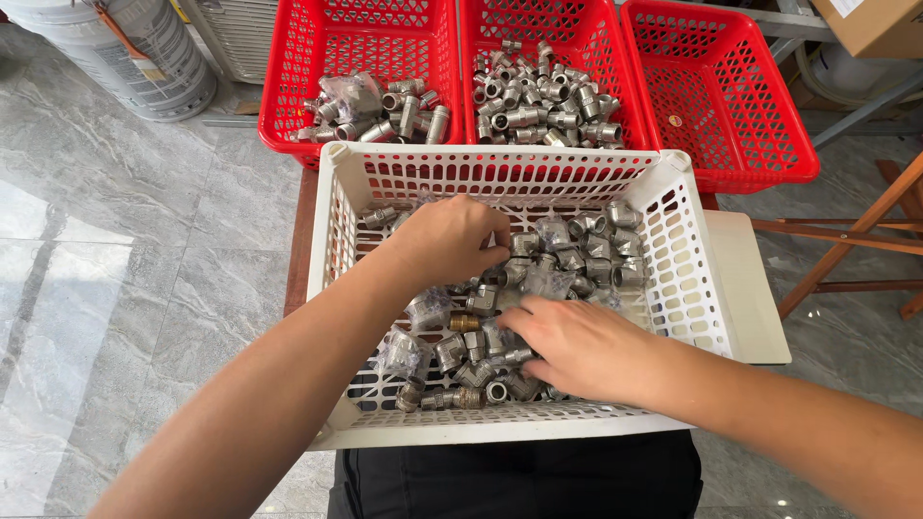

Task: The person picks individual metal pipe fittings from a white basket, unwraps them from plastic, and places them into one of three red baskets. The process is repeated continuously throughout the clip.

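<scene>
White basket (687, 279) — both hands among jumbled fittings (577, 255), axes mixed.

Both hands in near basket (683, 279) of fittings (577, 255), three baskets (361, 86) behind, bucket (125, 53) far left.

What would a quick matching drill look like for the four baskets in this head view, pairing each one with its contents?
1 white basket
2 left red basket
3 middle red basket
4 right red basket

a no fittings
b small heap, some bagged
c both hands inside
d dense pile of bare fittings

Pairs: 1-c, 2-b, 3-d, 4-a. The left hand and right hand rest on the white basket's metal fittings.
</scene>
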